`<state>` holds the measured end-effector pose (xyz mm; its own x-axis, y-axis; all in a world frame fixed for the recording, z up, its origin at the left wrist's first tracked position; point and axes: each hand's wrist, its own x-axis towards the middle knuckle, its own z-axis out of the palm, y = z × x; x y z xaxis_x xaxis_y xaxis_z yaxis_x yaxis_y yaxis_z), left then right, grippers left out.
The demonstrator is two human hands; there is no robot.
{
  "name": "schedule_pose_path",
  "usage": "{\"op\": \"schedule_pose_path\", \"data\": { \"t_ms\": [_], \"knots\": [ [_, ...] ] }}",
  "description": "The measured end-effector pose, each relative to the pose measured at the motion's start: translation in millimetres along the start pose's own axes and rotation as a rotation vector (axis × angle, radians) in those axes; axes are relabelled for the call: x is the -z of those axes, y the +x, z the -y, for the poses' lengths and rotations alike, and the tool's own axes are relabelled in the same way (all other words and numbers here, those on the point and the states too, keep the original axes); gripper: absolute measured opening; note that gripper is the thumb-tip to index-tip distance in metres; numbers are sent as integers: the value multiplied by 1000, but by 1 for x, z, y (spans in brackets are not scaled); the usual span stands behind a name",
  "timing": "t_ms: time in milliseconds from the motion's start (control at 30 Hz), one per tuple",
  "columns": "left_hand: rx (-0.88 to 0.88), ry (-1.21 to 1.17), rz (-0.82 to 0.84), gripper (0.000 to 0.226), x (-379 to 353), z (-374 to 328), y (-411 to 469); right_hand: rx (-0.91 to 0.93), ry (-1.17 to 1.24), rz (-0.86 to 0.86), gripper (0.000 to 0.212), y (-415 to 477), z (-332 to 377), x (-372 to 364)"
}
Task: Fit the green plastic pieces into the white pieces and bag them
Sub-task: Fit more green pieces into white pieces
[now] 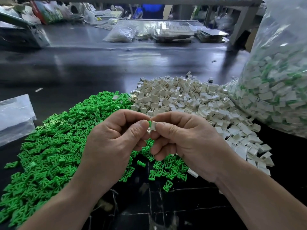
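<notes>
Two bare hands meet above a dark, glossy desk [99, 67], fingertips close together. The left hand [114, 138] pinches a small green piece [150, 124] between thumb and forefinger; the right hand [186, 140] pinches a small white piece [153, 126], a boxy little housing, and the green piece sits at its left end, the two touching. Only a sliver of green shows there. Beneath and left of the hands spreads a wide heap of green pieces [49, 143], bright green, flat, with splayed prongs like tiny fans. Right of it, and touching it, lies a heap of white pieces [191, 100], off-white square shells with slots. At the far right stands a large clear bag [282, 80] filled with white pieces showing green inside. A flat clear plastic bag [15, 117] lies at the left edge.
</notes>
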<state>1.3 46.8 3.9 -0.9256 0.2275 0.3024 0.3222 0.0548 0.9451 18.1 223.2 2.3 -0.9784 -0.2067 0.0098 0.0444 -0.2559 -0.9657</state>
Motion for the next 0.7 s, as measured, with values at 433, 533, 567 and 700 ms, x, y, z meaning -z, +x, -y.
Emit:
{"op": "schedule_pose_path", "data": {
  "t_ms": [433,533,567,700],
  "knots": [
    [-36,54,6,6,3,-4,-2,-16,39,25,11,-4,6,-4],
    [-44,33,35,7,4,-3,-2,-67,60,53,14,-6,7,-4],
    [-25,-30,55,11,5,-3,-1,-80,65,64,15,-6,8,-4],
    [200,-430,204,39,5,-1,2,-78,26,101,21,-7,7,-4]
  ]
}}
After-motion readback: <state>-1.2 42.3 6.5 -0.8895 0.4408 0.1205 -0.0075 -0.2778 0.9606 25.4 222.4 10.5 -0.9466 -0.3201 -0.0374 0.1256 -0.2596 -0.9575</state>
